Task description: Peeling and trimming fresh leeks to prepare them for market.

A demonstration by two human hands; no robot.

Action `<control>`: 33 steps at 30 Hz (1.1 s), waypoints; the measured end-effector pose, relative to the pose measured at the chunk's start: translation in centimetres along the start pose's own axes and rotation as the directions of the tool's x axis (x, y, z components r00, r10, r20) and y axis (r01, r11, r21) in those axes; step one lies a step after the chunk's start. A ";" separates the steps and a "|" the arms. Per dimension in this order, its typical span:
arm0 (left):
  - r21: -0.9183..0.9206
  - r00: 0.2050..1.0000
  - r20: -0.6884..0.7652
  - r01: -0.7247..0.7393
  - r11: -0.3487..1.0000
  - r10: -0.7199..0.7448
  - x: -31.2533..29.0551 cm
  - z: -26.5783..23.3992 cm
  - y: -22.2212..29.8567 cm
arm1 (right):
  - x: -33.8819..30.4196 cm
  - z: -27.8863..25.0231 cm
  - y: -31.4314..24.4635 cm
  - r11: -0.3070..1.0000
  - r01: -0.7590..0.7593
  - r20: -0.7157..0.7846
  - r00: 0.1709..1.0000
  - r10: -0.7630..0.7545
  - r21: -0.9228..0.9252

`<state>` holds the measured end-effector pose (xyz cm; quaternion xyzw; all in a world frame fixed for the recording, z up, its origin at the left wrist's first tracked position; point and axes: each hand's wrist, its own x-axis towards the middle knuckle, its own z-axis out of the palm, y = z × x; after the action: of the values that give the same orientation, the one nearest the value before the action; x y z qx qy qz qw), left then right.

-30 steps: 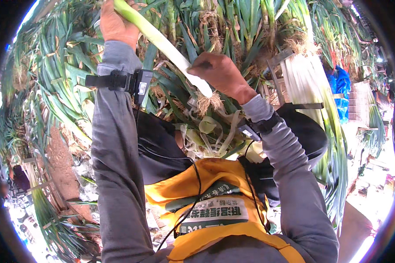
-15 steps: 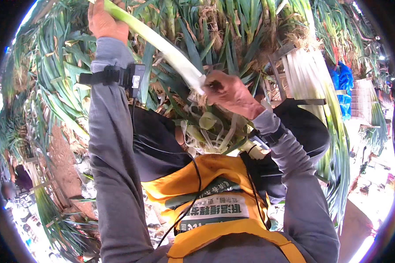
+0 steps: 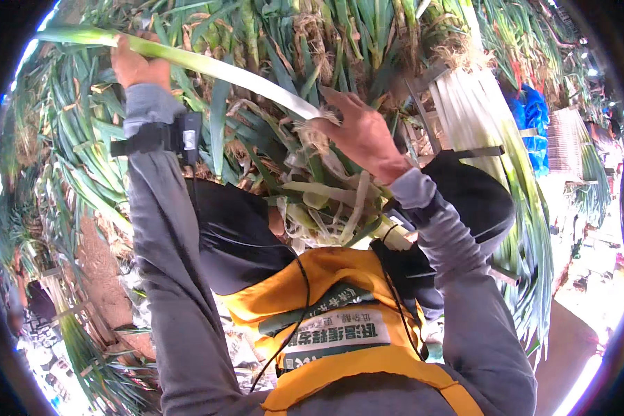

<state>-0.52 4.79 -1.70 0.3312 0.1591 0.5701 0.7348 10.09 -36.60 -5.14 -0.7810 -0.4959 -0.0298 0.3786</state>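
Note:
My left hand (image 3: pixel 141 67) is closed around a long green onion (image 3: pixel 246 84) at its green part. The stalk slants down to the right, its white root end near my right hand (image 3: pixel 365 137). That hand is open, thumb and fingers apart beside the roots; whether it touches them I cannot tell. Below, between my knees, lies a pile of peeled-off outer layers and leaves (image 3: pixel 319 201). Many untrimmed green onions (image 3: pixel 312 41) lie heaped in front of me.
On the right, a bundle of peeled green onions (image 3: pixel 464 111) rests in a metal-barred rack (image 3: pixel 473 152). Beyond it are a blue plastic bag (image 3: pixel 536 132) and another bundle (image 3: pixel 567 142). More green onions (image 3: pixel 73 326) lie at the lower left.
My left hand has moved left and slightly down with the green onion, which now lies flatter. My right hand has risen a little and its fingers have spread from the root end.

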 end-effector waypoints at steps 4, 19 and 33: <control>-0.175 0.988 -0.112 0.082 0.981 -0.102 -3.4 2.9 -0.9 | 1.0 1.7 -0.6 0.988 -0.138 0.275 0.949 0.152 -0.071; -0.073 0.984 0.157 0.101 0.992 -0.089 -6.6 6.1 -2.5 | -2.0 0.7 2.0 0.992 -0.079 0.597 0.793 0.121 -0.096; -0.015 0.986 0.160 0.052 0.999 -0.049 -8.7 7.6 -2.2 | 2.9 4.0 -1.2 0.998 0.038 0.134 0.990 -0.032 -0.046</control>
<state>3.16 -6.06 1.15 0.3648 0.1028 0.5244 0.7624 9.36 -31.68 -6.07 -0.7814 -0.5327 0.0038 0.3251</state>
